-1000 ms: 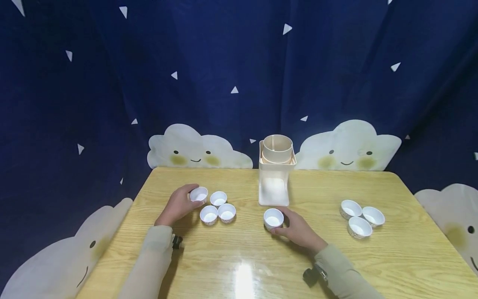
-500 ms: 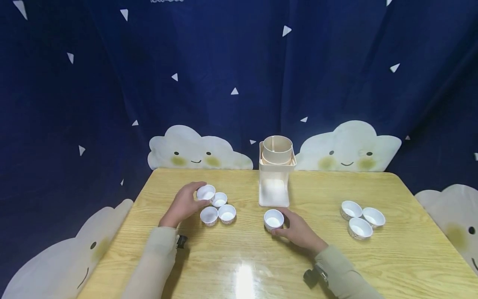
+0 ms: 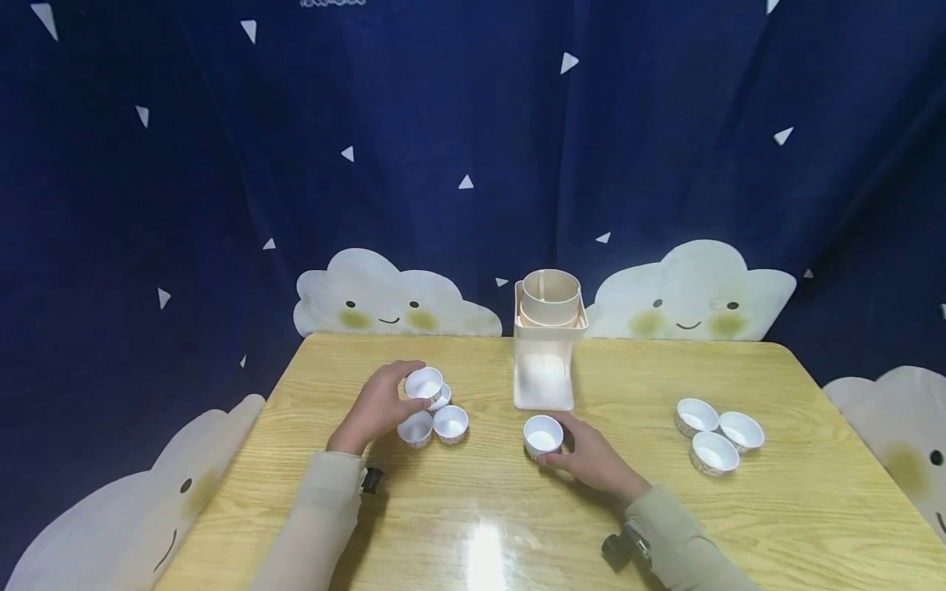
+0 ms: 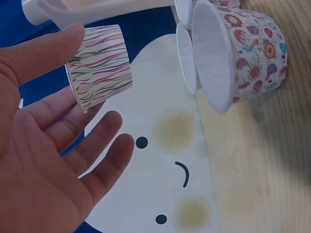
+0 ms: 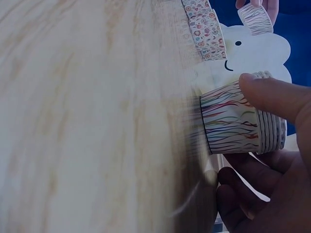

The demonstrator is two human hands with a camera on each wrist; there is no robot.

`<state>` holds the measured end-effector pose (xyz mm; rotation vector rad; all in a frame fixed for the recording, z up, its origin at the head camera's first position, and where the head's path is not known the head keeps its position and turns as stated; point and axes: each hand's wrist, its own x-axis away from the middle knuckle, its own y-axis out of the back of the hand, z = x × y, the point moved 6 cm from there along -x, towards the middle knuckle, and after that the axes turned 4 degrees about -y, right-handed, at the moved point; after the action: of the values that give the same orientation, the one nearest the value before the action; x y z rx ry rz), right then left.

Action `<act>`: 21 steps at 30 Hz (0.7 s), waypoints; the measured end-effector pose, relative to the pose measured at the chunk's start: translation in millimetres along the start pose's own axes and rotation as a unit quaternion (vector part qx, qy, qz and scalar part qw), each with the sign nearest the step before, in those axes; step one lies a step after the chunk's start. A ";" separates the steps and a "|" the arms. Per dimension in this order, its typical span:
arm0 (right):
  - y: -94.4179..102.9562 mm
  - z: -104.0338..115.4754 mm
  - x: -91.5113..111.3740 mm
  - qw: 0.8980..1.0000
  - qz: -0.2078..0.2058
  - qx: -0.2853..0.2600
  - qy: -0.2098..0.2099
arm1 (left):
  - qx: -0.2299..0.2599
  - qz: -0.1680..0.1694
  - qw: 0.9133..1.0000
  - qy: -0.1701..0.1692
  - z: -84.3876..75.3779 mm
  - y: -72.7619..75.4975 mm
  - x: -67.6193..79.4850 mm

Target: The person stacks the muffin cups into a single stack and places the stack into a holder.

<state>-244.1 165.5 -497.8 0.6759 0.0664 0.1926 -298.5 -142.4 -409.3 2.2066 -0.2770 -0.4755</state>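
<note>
My left hand pinches a paper baking cup with wavy coloured stripes between thumb and fingers. In the left wrist view its base shows clear of any surface. Just below it in the head view, three flower-patterned paper cups stand close together, the rear one partly hidden. My right hand grips a nested stack of striped cups near the table's middle; several layered rims show at its upper end in the right wrist view. The stack's base stands on the tabletop or very near it.
A cream holder with a round cylinder on top stands at the back middle, behind the stack. Three more white-lined cups cluster on the right of the wooden table. A dark blue curtain hangs behind.
My left hand has moved right with its striped cup, which now partly covers the rear cup of the left group. My right hand and the stack have stayed put.
</note>
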 end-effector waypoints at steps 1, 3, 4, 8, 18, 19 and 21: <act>0.0 0.0 0.1 1.000 0.000 0.001 0.001 | 0.000 0.000 1.000 -0.001 -0.8 -0.1 -0.1; 0.2 0.4 0.4 1.000 0.000 0.000 0.003 | -0.001 0.000 1.000 -0.003 -2.4 -0.2 -0.2; 0.3 1.0 0.6 1.000 0.000 0.000 0.004 | 0.000 0.000 1.000 -0.003 -3.1 -0.3 -0.2; 0.1 2.3 1.2 1.000 0.001 0.000 0.007 | 0.006 0.001 1.000 -0.003 -6.9 -3.4 0.2; -0.1 1.3 1.1 1.000 0.003 0.005 0.004 | -0.002 0.004 1.000 -0.016 -17.7 -11.7 -0.1; 0.0 1.0 1.1 1.000 0.003 0.006 0.004 | -0.002 0.003 1.000 -0.018 -18.8 -12.5 -0.5; -0.1 0.2 1.3 1.000 0.003 0.006 0.004 | 0.002 -0.001 1.000 -0.020 -21.0 -14.4 -1.1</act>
<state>-242.8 165.5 -497.7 0.6869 0.0727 0.2007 -290.1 -118.3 -408.3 2.2028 -0.2979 -0.5203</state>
